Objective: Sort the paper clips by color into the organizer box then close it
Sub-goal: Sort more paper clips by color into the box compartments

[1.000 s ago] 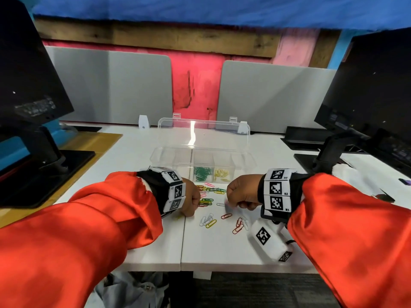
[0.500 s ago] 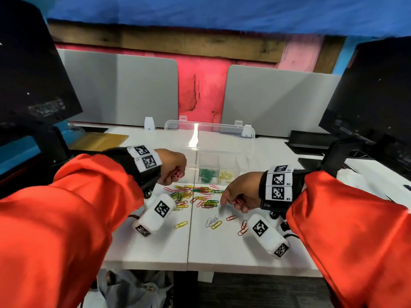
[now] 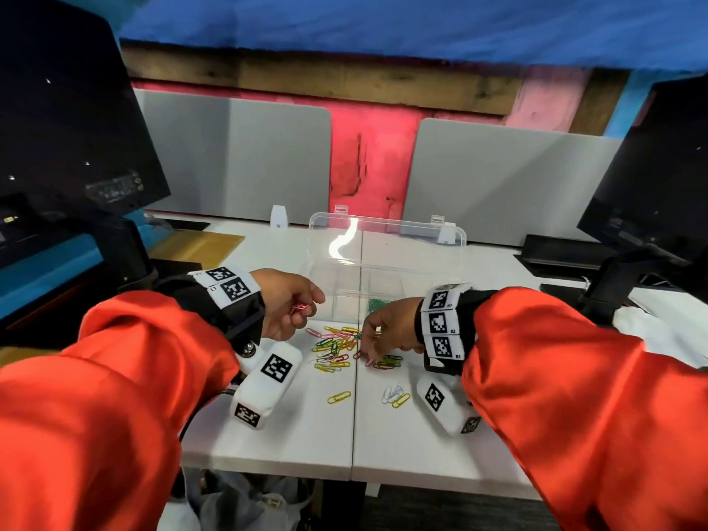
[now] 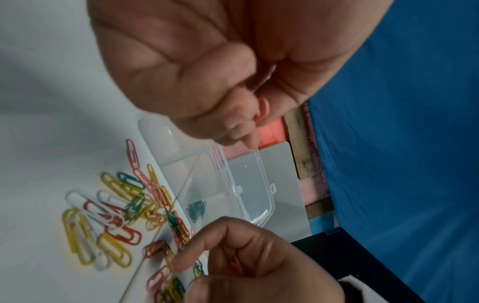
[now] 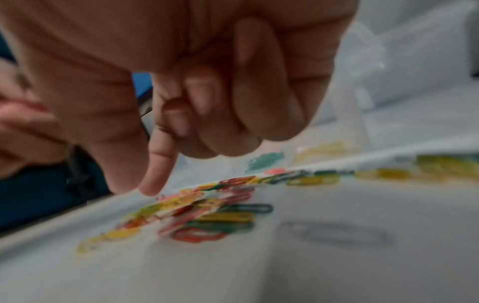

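Fingers of the left hand (image 3: 285, 306) curl inward, its grip pinching a few pink paper clips (image 3: 300, 308) held above the bench (image 3: 306, 435), just left of the organizer box (image 3: 387, 258). The wrist is lifted and turned palm-inward, with the orange sleeve (image 3: 126, 377) bunched behind a black cuff. The right hand (image 3: 389, 331) hangs palm-down over the loose pile of paper clips (image 3: 337, 348), index finger and thumb reaching down toward the pile while the other fingers fold into the palm. In the left wrist view something red shows inside that folded grip, so the right hand appears to hold red clips; blur hides the detail.

The clear organizer box stands open behind the pile, lid tilted back, with green clips (image 3: 377, 304) in one compartment; the right wrist view shows yellow ones (image 5: 324, 149) in the next compartment over. Square black-and-white coded tags ring both wrists; small lettering beside them reads "R1" on the right band (image 3: 442, 327), and the rest is too small to read.
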Available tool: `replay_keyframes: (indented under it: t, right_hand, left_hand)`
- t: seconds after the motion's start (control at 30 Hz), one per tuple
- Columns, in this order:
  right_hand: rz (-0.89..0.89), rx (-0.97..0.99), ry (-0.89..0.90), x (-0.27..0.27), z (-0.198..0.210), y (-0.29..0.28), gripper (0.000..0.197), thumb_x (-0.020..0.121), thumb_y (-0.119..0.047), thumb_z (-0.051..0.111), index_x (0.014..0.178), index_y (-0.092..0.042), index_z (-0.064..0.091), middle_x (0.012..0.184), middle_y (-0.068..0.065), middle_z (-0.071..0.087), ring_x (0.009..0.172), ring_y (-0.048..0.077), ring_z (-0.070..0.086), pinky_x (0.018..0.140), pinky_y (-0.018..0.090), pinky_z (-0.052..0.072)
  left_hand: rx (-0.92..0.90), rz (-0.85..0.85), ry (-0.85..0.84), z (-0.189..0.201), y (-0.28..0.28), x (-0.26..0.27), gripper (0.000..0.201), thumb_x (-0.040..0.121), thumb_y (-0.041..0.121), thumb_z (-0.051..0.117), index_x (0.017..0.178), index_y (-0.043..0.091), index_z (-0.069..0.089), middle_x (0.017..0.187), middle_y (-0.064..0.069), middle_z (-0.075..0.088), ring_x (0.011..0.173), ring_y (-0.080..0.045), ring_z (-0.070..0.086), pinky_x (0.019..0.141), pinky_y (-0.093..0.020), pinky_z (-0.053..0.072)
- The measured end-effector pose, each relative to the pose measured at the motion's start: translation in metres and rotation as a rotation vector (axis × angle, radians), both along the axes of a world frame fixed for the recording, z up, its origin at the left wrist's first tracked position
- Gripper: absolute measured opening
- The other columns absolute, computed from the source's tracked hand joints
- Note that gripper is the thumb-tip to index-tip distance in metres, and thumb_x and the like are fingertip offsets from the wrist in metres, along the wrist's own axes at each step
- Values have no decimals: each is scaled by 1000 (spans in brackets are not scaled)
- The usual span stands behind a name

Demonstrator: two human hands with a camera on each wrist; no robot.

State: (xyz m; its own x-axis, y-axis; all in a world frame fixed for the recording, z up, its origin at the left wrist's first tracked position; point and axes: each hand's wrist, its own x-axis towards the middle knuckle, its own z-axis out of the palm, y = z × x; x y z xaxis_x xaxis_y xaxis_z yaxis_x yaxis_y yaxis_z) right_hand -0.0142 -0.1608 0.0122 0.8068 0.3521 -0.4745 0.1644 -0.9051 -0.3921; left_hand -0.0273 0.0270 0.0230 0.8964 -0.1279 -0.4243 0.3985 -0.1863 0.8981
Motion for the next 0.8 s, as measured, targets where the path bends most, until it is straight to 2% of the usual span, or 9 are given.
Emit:
replay_keyframes:
  t: [0.03,0.1,0.23,0.33,0.43,0.53,0.6,0.7,0.8]
  right_hand:
    - [41,-46,-35,2,-1,3,18,86,-13,62,103,-16,66,83,-7,60,55,-5,51,42,7,35]
    - [107,-119,-81,8,-4,8,18,84,-11,65,102,-16,66,97,-4,59,73,1,53,50,4,37]
    - [149,-179,-44,16,-7,13,13,84,-7,65,92,-15,58,90,0,56,61,-1,44,37,-2,32]
    - [173,-252,-41,20,-12,15,5,85,-10,63,82,-13,61,81,2,58,58,3,44,40,1,35]
    - [191,-339,-62,19,-19,17,24,85,-18,66,65,-22,53,67,-8,52,60,4,46,50,11,37]
    - [169,-340,-101,13,-16,14,16,86,-26,63,88,-11,66,75,-3,55,69,12,49,58,18,38]
    - [60,-233,-16,11,-12,8,15,87,-22,59,93,-9,64,70,1,53,58,11,44,50,17,38]
    - [-204,116,200,9,-8,-6,17,90,-7,50,72,-7,51,65,6,46,50,13,41,42,19,35]
    - [-424,452,315,6,-11,-22,23,89,4,41,69,-8,45,66,8,46,36,9,44,36,13,33]
  left_hand:
    - [-9,-12,11,-1,1,1,27,88,2,28,76,11,50,57,-3,38,31,-8,35,33,-8,24]
    - [-24,-25,24,-3,3,3,28,88,2,27,73,11,49,57,-3,38,31,-8,35,33,-8,24]
    - [-33,-32,38,-6,6,7,27,87,3,27,72,10,49,57,-3,38,31,-8,35,33,-7,25]
    - [-27,-20,49,-12,6,10,28,87,2,29,71,10,49,58,-3,39,30,-8,36,32,-6,25]
    - [-16,-12,59,-16,3,11,28,87,0,29,69,10,49,60,-4,40,29,-8,37,31,-6,25]
    - [-1,-8,63,-18,-1,11,29,86,-1,29,68,9,49,61,-4,40,29,-8,37,31,-7,26]
    - [9,-15,65,-20,-3,10,30,86,-2,29,68,9,50,61,-4,41,30,-8,39,31,-7,27]
    - [19,-41,79,-21,-4,9,32,86,-3,27,68,9,51,61,-5,42,32,-9,42,31,-8,30]
    - [1,-69,96,-20,-9,8,33,87,-3,26,71,8,52,63,-6,43,32,-10,45,30,-10,31]
